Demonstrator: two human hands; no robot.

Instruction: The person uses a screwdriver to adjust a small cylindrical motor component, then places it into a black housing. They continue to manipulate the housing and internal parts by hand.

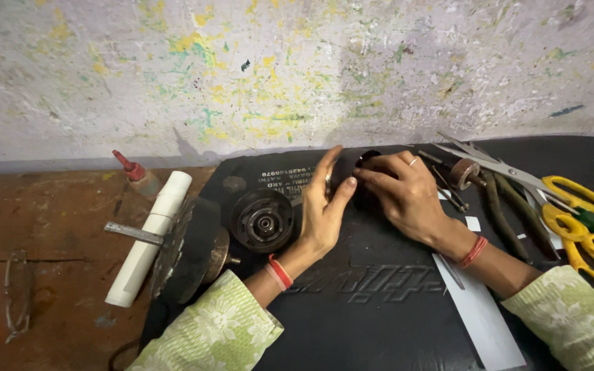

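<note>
My left hand (324, 206) rests edge-down on a black mat (352, 302), fingers straight and pointing toward the wall. My right hand (403, 192) is cupped over a small dark round part (366, 159) at the far edge of the mat, fingertips on it; most of the part is hidden. Both hands nearly meet around that part. A black round motor housing (264, 220) lies just left of my left hand. Both wrists wear red bands, and both sleeves are pale green.
A white tube (149, 237), a dark disc with a metal shaft (187, 251) and a red-capped bottle (137, 175) lie left. Yellow-handled scissors (565, 199), pliers (510, 213) and a small brown spool (463, 173) lie right. A white paper strip (482, 316) crosses the mat. The paint-flecked wall (297, 69) is behind.
</note>
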